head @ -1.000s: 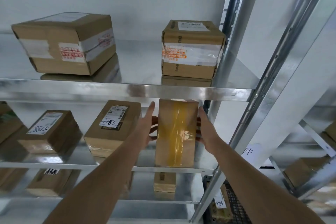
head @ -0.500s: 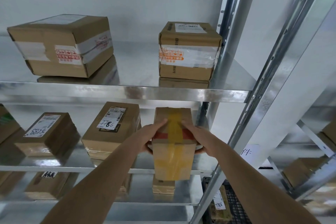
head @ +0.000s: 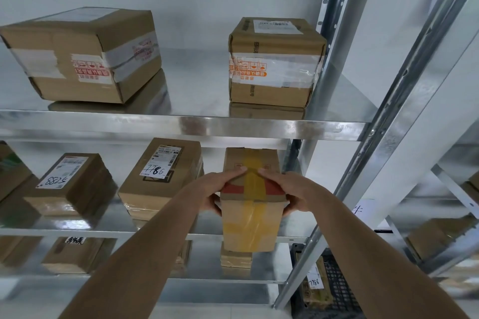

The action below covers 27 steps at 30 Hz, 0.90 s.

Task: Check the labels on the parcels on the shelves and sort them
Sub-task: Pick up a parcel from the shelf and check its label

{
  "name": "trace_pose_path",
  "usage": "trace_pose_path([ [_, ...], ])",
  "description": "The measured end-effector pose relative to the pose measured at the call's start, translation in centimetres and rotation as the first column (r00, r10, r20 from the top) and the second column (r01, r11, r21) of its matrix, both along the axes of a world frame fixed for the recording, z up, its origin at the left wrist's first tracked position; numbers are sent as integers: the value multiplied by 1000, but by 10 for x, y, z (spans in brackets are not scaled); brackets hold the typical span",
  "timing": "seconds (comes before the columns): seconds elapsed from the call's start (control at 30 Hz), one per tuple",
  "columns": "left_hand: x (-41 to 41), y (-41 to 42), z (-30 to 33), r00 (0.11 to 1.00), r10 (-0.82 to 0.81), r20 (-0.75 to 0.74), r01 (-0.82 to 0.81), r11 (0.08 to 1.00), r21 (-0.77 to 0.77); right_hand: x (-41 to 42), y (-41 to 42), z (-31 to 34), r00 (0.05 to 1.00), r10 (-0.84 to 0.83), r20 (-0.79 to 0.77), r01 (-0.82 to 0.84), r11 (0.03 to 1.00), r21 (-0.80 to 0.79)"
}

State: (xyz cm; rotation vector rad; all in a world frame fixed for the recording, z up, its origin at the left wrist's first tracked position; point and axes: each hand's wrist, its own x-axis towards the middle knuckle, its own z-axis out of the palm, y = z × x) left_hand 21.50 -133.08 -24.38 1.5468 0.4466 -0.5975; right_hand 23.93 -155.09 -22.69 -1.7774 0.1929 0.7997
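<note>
Cardboard with a strip of yellow tape down its middle: that is the parcel [head: 251,204] I hold, tilted at the right end of the middle shelf [head: 77,232], its long axis running away from me toward the wall. My left hand [head: 216,190] grips its left side and my right hand [head: 291,193] its right, fingers [head: 239,169] curled over the near top face with thumbs beneath, so both are equally close and the parcel sits squarely between them. No label shows on the faces turned to me; I judge it lies on a hidden side, so the next move calls for turning the parcel about that long axis.

Just left of the parcel sits a box marked 7786 [head: 160,179], and further left another marked 5088 [head: 70,184]. Above the parcel, on the upper shelf [head: 259,128], stands a small taped box [head: 274,62], with a larger taped box [head: 83,54] well to its left. Below and right of the parcel, beyond the steel upright [head: 305,254], a black crate [head: 334,290] carries a tag reading 7786.
</note>
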Motion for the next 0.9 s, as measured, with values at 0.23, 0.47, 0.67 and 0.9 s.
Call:
trace_pose_path([
  [0.23,4,0,-8,1000,-18,7,18,1000,19,2,-1,-2,1000,14,25,-14,1000,-5],
  [0.47,4,1,-5,999,-27,17,26,998,51,2,-2,-6,999,15,46,-15,1000,-5],
  [0.67,2,-3,-3,1000,-11,23,9,998,60,3,-3,-9,998,17,53,-16,1000,-7],
  [0.9,0,-3,-3,999,-16,33,14,998,60,3,-4,-12,998,22,51,-22,1000,-6],
])
